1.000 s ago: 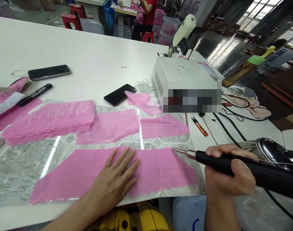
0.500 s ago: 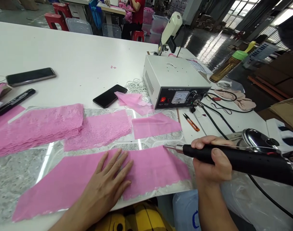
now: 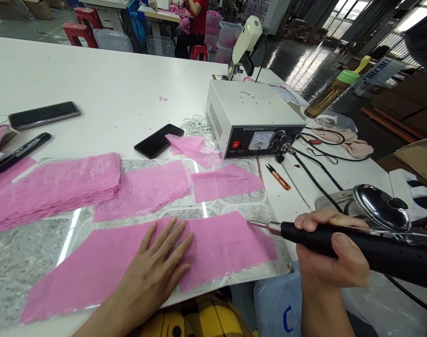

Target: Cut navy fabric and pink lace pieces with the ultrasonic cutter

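Presently on the white table (image 3: pixel 104 89):

Left hand (image 3: pixel 157 274): flat, palm down, fingers spread, pressing the near pink strip (image 3: pixel 220 245) onto the glass sheet (image 3: pixel 20 255). The strip lies lengthwise along the table's near edge, its scalloped side toward the person.

Right hand (image 3: pixel 331 257): closed in a fist-like grip round the black handle of a cutter (image 3: pixel 357 245). Thumb lies on top, fingers are curled under. Metal tip (image 3: pixel 257 224) points left and sits at the strip's upper right corner; whether it touches the cloth cannot be told.

Beyond the strip, on the glass: lace stack (image 3: pixel 55 185) at left, second lace piece (image 3: pixel 146 187) beside it, plain pink piece (image 3: pixel 225 181) at right, all apart from the strip.

Control box (image 3: pixel 252 117): white, with dial and red switch on its front, standing behind the plain piece. Black cables run from its front toward the right.

Crumpled pink scrap (image 3: pixel 194 147) lies just left of the box, touching a phone (image 3: pixel 159 139). White bands (image 3: pixel 197 124) are heaped behind the scrap.

Snips (image 3: pixel 278 177): orange-handled, right of the plain piece.

Second phone (image 3: pixel 43 114) and marker (image 3: pixel 20 145): far left, near each other.

Steel lid (image 3: pixel 380 206): just behind the cutter.

Far end of the room: a seated person in red (image 3: pixel 197 18), red stools, clear bins.
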Tool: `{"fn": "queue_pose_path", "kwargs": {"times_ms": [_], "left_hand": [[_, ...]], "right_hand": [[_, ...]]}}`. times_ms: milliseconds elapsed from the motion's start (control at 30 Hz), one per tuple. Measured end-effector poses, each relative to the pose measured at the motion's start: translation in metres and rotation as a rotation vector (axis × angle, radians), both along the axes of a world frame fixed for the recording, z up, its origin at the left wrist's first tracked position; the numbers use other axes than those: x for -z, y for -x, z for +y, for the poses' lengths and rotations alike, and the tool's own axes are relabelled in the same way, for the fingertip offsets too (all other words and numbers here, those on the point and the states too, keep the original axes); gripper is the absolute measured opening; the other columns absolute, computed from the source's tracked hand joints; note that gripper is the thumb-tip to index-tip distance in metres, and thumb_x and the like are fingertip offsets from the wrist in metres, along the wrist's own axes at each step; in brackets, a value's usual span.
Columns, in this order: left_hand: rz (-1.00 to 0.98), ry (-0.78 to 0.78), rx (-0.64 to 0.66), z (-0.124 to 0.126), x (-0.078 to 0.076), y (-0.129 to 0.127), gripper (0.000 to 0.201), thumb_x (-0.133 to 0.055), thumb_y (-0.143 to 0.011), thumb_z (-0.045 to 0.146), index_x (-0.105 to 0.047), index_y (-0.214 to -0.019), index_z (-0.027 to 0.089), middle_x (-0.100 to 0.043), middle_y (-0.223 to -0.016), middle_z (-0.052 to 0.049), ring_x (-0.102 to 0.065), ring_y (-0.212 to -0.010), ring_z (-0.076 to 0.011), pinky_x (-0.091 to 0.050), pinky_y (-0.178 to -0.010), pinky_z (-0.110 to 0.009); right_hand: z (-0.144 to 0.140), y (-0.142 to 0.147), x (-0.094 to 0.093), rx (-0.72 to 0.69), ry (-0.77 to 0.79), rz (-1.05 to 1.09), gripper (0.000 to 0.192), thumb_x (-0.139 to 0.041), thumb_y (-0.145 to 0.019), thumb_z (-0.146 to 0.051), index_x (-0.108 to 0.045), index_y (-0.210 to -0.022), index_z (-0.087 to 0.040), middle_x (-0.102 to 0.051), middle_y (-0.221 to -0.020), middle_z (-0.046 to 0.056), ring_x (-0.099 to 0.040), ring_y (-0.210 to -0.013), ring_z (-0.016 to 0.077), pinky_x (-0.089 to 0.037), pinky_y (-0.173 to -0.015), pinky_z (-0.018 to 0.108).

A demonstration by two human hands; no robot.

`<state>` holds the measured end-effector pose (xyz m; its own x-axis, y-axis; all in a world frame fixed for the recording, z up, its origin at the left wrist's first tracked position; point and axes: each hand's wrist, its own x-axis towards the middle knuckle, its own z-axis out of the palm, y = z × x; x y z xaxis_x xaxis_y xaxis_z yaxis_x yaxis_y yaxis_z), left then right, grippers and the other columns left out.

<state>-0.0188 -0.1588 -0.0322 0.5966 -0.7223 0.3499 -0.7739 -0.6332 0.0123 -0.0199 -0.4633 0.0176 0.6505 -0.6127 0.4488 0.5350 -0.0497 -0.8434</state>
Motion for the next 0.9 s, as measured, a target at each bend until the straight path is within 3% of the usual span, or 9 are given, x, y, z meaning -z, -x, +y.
{"fn": "queue_pose_path", "kwargs": {"times_ms": [167, 500, 900], "left_hand": [[0.042, 0.038, -0.034, 0.0, 0.001, 0.001, 0.041, -0.045, -0.098, 0.032, -0.052, -0.137, 0.019, -0.051, -0.144, -0.007, -0.034, -0.142, -0.0257, -0.014, -0.121, -0.045], [-0.01, 0.011, 0.016, 0.001, 0.001, -0.002, 0.042, -0.046, -0.097, 0.029, -0.052, -0.136, 0.014, -0.05, -0.144, -0.012, -0.03, -0.144, -0.0298, -0.015, -0.12, -0.048], [-0.027, 0.004, 0.027, 0.001, 0.002, -0.002, 0.044, -0.047, -0.096, 0.028, -0.05, -0.138, 0.013, -0.047, -0.146, -0.013, -0.028, -0.144, -0.0313, -0.016, -0.12, -0.05]], "right_hand": [[-0.001, -0.002, 0.002, -0.037, 0.01, -0.006, 0.013, -0.058, -0.061, -0.024, -0.057, -0.073, -0.019, -0.058, -0.069, -0.001, -0.05, -0.051, 0.0127, -0.045, -0.046, 0.029], [0.002, -0.001, 0.001, -0.028, 0.032, -0.009, 0.012, -0.056, -0.062, -0.022, -0.055, -0.074, -0.019, -0.058, -0.069, -0.001, -0.051, -0.052, 0.0129, -0.045, -0.048, 0.03], [-0.018, 0.021, -0.001, 0.041, 0.049, 0.002, 0.011, -0.055, -0.06, -0.024, -0.056, -0.07, -0.018, -0.057, -0.067, -0.001, -0.049, -0.05, 0.0121, -0.043, -0.046, 0.029]]}}
